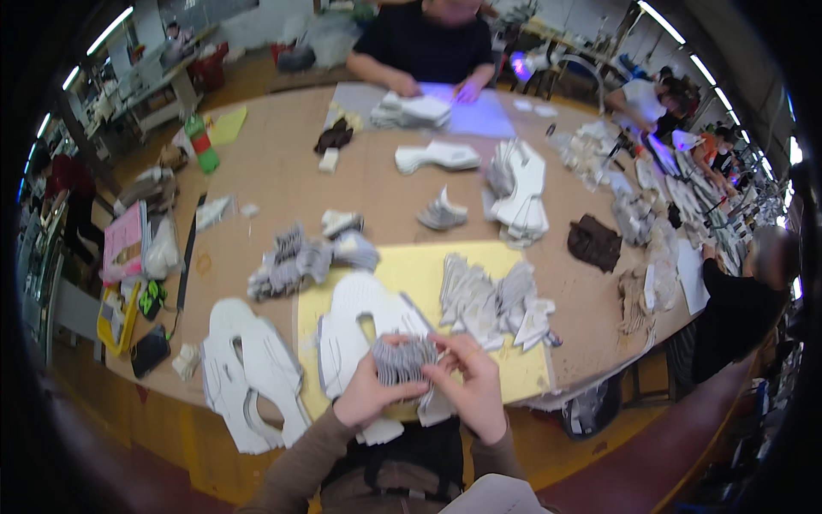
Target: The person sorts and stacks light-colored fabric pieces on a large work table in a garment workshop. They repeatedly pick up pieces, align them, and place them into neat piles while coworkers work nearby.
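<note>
My left hand (370, 392) is closed round a stack of small grey cut pieces (401, 360), their layered edges fanned toward me. From the other side, my right hand (470, 385) pinches the right end of the same stack between thumb and fingers. Just beyond my left hand lies a stack of large white shoe-upper-shaped pieces (349, 330) on a yellow sheet (411, 261). Another such white stack (251, 360) rests at the table's left front edge. Fanned piles of grey-white small pieces (479, 295) sit on the sheet ahead of my right hand.
On the brown table (282, 154) are grey piles (300, 261), white stacks (520, 184), a dark brown cloth bundle (593, 242), a green bottle (202, 144) and a yellow tray (116, 317). A co-worker (424, 51) works across the table under violet light; others sit at the right.
</note>
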Motion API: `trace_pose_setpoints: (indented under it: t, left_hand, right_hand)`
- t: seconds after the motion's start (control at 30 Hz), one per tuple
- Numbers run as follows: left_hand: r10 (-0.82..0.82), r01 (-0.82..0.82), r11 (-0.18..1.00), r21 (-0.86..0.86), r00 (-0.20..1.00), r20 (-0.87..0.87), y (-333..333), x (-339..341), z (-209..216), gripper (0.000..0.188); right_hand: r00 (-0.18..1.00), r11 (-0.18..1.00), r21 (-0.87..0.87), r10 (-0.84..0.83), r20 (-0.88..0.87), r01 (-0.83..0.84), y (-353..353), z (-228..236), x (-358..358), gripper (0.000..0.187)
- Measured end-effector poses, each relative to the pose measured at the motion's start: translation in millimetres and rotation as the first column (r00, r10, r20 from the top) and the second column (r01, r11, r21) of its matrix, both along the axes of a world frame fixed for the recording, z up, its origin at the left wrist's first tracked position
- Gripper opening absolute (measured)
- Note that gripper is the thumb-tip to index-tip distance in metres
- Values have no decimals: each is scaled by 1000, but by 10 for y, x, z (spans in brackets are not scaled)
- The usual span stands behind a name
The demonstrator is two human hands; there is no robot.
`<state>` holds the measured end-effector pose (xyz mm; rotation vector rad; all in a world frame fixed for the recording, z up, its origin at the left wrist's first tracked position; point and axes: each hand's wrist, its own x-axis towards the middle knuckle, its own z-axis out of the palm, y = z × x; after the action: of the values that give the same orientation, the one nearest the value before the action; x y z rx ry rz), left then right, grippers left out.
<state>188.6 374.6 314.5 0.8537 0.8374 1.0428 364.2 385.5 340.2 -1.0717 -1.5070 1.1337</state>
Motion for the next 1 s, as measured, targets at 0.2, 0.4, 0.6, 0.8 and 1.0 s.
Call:
trace_pose_setpoints:
  t: [0.2,0.4,0.6,0.8,1.0]
  left_hand:
    - [95,-72,989,-129,979,181,-65,-9,-28,76]
    - [122,-101,986,-129,978,166,-68,7,-54,76]
    - [118,-118,992,-43,993,1,-97,21,-83,75]
    - [120,-119,993,15,992,-49,-132,8,-111,70]
    - [130,-129,991,20,988,-86,-139,-10,-160,73]
  right_hand:
    - [994,997,-73,15,-106,-22,12,-53,90,42]
    - [977,990,-139,-44,-207,15,-46,-73,76,44]
    - [987,999,-31,-41,-153,36,-52,-110,1,46]
    - [940,991,-91,-118,-319,94,-81,-192,-107,43]
    - [984,989,-23,-149,-94,147,-86,-235,-71,23]
